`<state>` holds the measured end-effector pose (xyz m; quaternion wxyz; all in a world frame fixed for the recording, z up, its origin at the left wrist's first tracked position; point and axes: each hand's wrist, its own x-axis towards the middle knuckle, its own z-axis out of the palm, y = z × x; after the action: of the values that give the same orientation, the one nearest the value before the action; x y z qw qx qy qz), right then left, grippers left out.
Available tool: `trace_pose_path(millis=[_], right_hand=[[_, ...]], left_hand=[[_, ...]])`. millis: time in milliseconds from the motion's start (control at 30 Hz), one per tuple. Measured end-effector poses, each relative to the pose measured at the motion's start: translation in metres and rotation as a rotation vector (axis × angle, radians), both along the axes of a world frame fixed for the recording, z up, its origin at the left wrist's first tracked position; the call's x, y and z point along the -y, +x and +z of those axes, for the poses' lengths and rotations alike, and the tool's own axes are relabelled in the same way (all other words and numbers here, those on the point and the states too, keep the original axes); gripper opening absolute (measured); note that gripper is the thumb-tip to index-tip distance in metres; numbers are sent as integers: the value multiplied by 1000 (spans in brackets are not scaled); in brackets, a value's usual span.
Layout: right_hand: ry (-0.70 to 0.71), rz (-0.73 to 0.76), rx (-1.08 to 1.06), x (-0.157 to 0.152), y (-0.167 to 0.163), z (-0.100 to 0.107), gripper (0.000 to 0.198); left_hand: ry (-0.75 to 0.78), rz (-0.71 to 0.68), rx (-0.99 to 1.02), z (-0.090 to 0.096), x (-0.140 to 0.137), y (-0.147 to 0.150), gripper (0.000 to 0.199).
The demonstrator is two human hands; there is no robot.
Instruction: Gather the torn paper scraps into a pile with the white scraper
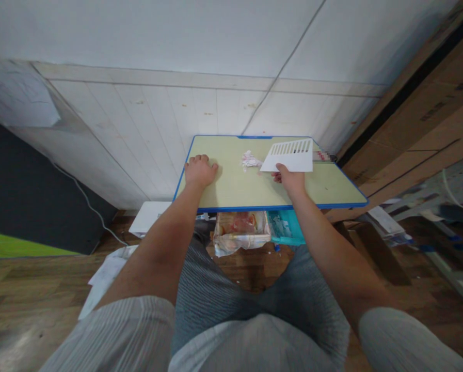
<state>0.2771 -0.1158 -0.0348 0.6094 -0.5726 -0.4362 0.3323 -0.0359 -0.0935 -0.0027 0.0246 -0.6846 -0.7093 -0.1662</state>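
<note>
Sheet (293,161), flat, white, slotted toward twelve o'clock, is pinched by right hand (290,179); left hand (201,171) lies open at nine.

Room: apparently in a home, cluttered
Worktop (231,188): small, pale, blue-rimmed
Wall (177,106): white panelling, marked, behind the far edge
Paper (18,98): scribbled sheet, well beyond the left edge
Floor (26,294): wood-look boards
Basket (241,241): filled, below the near edge
Cardboard (405,134): large, printed, beyond the right edge
</note>
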Motion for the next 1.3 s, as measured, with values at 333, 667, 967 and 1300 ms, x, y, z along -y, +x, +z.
trace_pose_path(millis=[333, 667, 967, 1300], right_hand=[[-4, 49, 95, 9, -6, 0, 19], [-12, 225, 110, 21, -4, 4, 22], [26, 247, 81, 21, -3, 7, 22], [-7, 333, 121, 33, -5, 12, 24]], left_hand=[[-12, -6, -9, 2, 0, -1, 56], [-7, 1, -15, 1, -1, -1, 55], [-10, -2, -9, 3, 1, 0, 55], [-6, -2, -29, 1, 0, -1, 57]])
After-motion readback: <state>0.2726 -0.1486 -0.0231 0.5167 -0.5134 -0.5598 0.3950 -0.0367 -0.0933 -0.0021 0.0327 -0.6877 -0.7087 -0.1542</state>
